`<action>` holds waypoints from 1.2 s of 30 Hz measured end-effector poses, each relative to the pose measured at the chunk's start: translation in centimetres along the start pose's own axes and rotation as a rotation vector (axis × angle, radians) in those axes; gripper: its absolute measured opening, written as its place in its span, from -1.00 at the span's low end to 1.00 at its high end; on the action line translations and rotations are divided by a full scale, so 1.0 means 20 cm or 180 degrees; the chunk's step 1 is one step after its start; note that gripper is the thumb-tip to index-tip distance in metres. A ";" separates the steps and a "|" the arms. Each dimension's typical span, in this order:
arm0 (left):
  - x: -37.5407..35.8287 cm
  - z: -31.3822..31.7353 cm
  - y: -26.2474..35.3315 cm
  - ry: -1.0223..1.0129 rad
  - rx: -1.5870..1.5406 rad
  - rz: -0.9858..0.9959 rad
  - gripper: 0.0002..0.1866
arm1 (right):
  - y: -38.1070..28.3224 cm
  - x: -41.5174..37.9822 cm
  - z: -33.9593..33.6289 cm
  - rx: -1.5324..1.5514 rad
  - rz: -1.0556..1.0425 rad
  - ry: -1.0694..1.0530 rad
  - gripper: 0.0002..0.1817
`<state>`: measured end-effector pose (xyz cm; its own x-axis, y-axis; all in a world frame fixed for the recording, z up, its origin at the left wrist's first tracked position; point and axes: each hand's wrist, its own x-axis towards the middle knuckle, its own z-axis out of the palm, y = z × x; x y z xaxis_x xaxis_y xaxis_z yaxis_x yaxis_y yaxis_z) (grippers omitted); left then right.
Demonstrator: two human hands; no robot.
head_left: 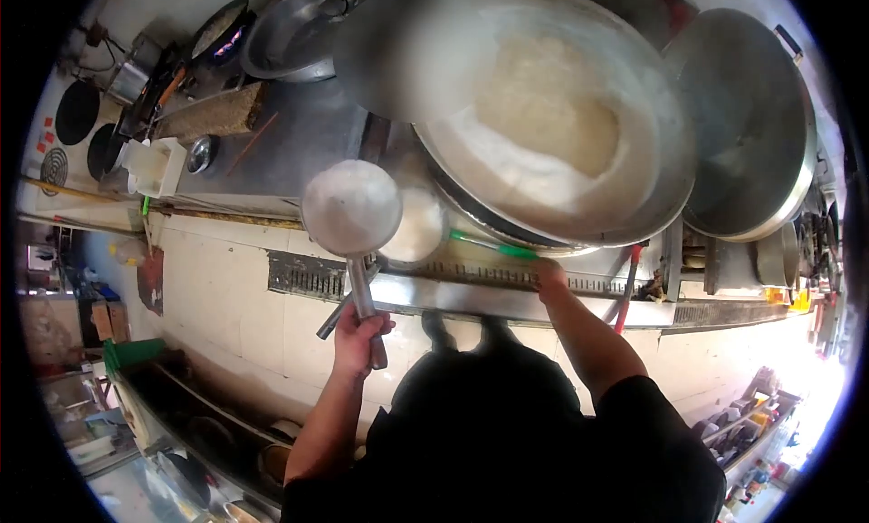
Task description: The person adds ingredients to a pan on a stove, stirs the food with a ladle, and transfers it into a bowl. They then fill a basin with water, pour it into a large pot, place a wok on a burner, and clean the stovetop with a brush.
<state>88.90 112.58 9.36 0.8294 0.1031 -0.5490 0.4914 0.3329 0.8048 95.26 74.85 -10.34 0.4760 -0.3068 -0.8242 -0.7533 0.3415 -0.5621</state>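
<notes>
My left hand (360,339) is closed round the metal handle of a large round ladle (351,206), lifted over the stove's front edge. Its bowl looks pale and cloudy. Behind it, partly hidden, is a second round scoop (415,226) with pale contents; a metal handle slants down beside my left hand. My right hand (549,277) is at the front rim of a big wok (665,161), fingers closed round the end of a green stick-like handle (493,243). Whitish, foamy liquid (561,97) fills the wok's middle, and steam blurs its left side.
A large empty-looking pan (751,124) leans at the right. A metal basin (272,57) and a pan over a flame (220,25) stand at the back left. A white container (156,168) and small bowl (201,153) sit left. A red-handled tool (627,292) lies right of my right hand.
</notes>
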 end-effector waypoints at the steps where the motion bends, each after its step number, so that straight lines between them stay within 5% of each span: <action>1: 0.00 -0.01 -0.01 0.0015 -0.0053 -0.0022 -0.67 | 0.01 0.00 0.02 0.0003 0.0004 -0.0006 -0.70; 3: 0.01 -0.03 -0.02 0.0015 0.0006 -0.0011 -0.68 | 0.05 0.02 0.05 0.1043 0.0116 -0.0148 -0.87; 7: 0.00 -0.04 -0.02 0.0213 0.0107 -0.0084 -0.70 | 0.06 0.05 0.07 0.0493 -0.0013 -0.0687 -0.89; 16: 0.00 -0.07 -0.01 0.0187 0.0180 -0.0103 -0.75 | 0.10 0.19 0.12 0.1513 0.0556 0.0215 -0.87; 18: -0.02 -0.09 0.00 0.0199 0.0255 -0.0096 -0.75 | 0.17 0.28 0.06 0.1641 0.0326 -0.0776 -0.92; 19: -0.02 -0.09 -0.01 0.0184 0.0309 -0.0097 -0.75 | 0.20 0.27 0.05 0.1684 0.0291 -0.0707 -0.92; 21: -0.03 -0.08 0.00 0.0216 0.0332 -0.0107 -0.74 | 0.28 0.23 0.03 0.0053 -0.2571 -0.0432 -0.94; 22: -0.03 -0.07 0.01 0.0229 0.0371 -0.0135 -0.73 | 0.24 0.17 0.00 0.0056 -0.2590 -0.0301 -0.94; 24: -0.03 -0.08 -0.01 0.0130 0.0355 -0.0129 -0.74 | 0.09 -0.01 -0.05 0.1789 -0.0187 -0.0169 -0.90; 30: 0.00 -0.09 -0.03 0.0050 0.0298 -0.0072 -0.76 | 0.21 -0.24 -0.67 0.1795 -0.0902 -0.0064 -0.89; 32: 0.02 -0.10 -0.04 0.0023 0.0315 -0.0077 -0.76 | 0.20 -0.46 -0.83 0.0579 -0.1821 0.0893 -0.90; 34: 0.06 -0.12 -0.07 -0.0144 0.0170 -0.0056 -0.76 | 0.27 -0.50 -1.00 0.2050 -0.0740 0.1149 -0.86; 36: 0.08 -0.11 -0.07 -0.0197 0.0149 -0.0034 -0.76 | 0.34 -0.59 -1.09 0.0416 -0.1291 0.1702 -0.81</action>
<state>88.90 114.42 6.80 0.8382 0.0410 -0.5437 0.5109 0.2892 0.8095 74.61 61.38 -3.02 0.3940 -0.8184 -0.4184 -0.4857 0.2010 -0.8507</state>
